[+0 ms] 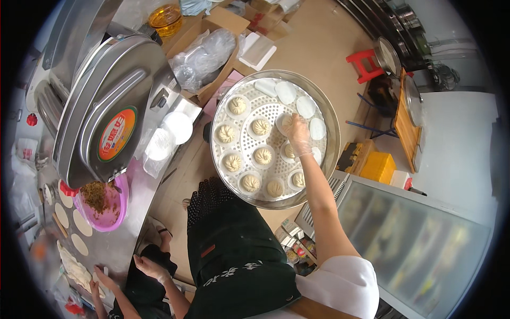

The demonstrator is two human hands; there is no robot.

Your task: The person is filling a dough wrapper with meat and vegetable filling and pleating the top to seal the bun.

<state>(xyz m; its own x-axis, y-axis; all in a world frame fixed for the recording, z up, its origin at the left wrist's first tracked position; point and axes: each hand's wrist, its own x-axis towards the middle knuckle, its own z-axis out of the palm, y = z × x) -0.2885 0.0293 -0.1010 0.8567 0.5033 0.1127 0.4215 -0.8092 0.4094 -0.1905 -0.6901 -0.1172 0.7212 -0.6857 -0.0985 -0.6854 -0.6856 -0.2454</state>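
My gloved right hand (298, 135) reaches over a round perforated steel steamer tray (328, 127), its fingers closed on a pleated bun (287, 122) on a paper round, partly hidden by them. Several other pleated buns (261, 127) sit on paper rounds across the tray. Bare white paper rounds (317, 129) lie along its upper and right part. My left hand (154, 268) is low at the left, away from the tray, its fingers loosely extended with nothing visible in them.
Left, a steel worktop (125, 218) carries a large machine (114, 90), pink bowl of filling (106, 210), dough circles (79, 244) and a co-worker's hands (103, 279) near dough. A cardboard box (223, 18) stands behind; red stool (359, 64) and glass-lidded freezer (404, 239) are right.
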